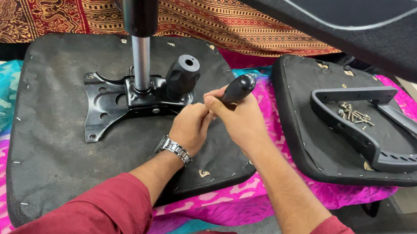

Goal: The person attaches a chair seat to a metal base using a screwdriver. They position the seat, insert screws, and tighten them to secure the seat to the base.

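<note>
— Looking at the right hand (241, 121), would a slip seem likely? It is wrapped tight around the black handle of a screwdriver (238, 89), fingers fully closed on it, the tool tilted down toward the black metal mounting plate (109, 103).

— Likely enough, judging from that tilt. If the tip sits off-square in the screw, it could cam out and jab the left hand (191, 126), which is right beside it.

— What are the left fingers (201, 111) doing?

— Curled narrow, pinched at the shaft near the plate's edge; whether they touch a screw cannot be told, since the hand hides it.

— And the plate?

— Lying on the upturned seat base (51, 147), under the gas-lift column (141, 63). 1 pile of loose screws (354, 115) rests well apart, on the other cushion (322, 147) inside the armrest (381, 129).
</note>
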